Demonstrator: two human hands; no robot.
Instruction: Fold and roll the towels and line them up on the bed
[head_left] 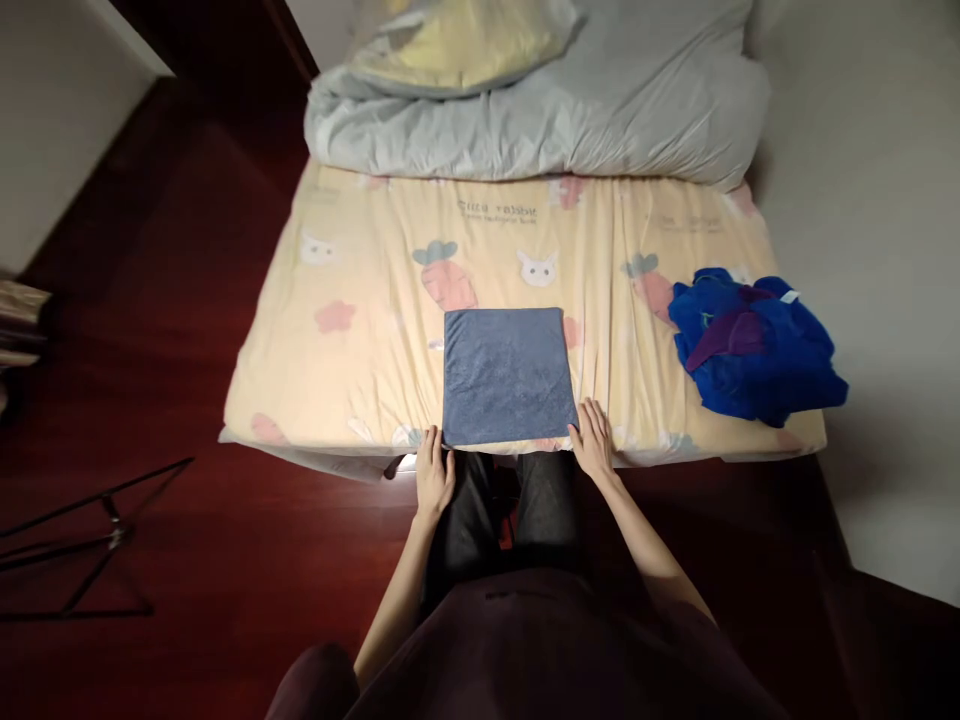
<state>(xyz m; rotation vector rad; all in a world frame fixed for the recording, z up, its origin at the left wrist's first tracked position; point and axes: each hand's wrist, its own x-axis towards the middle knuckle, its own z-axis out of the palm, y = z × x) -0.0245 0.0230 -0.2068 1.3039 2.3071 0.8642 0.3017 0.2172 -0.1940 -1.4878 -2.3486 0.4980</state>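
A square grey-blue towel (508, 375) lies flat on the bed near its front edge, almost without creases. At its near left corner rests my left hand (435, 475), fingers stretched forward over the edge of the bed and the thumb apart. My right hand (594, 440) lies on the sheet by the near right corner, its fingers extended and its thumb beside the towel. Neither hand grips anything that I can see. Under the towel is a yellow bed sheet (375, 350) printed with carrots and white animal heads.
On the right side of the bed sits a heap of blue cloth (757, 350) with a purple patch. A grey quilt (525, 130) and a yellow bundle (465, 45) lie across the far end. Black stand legs (90, 550) stand on the dark red floor at left; a wall (877, 250) borders the right.
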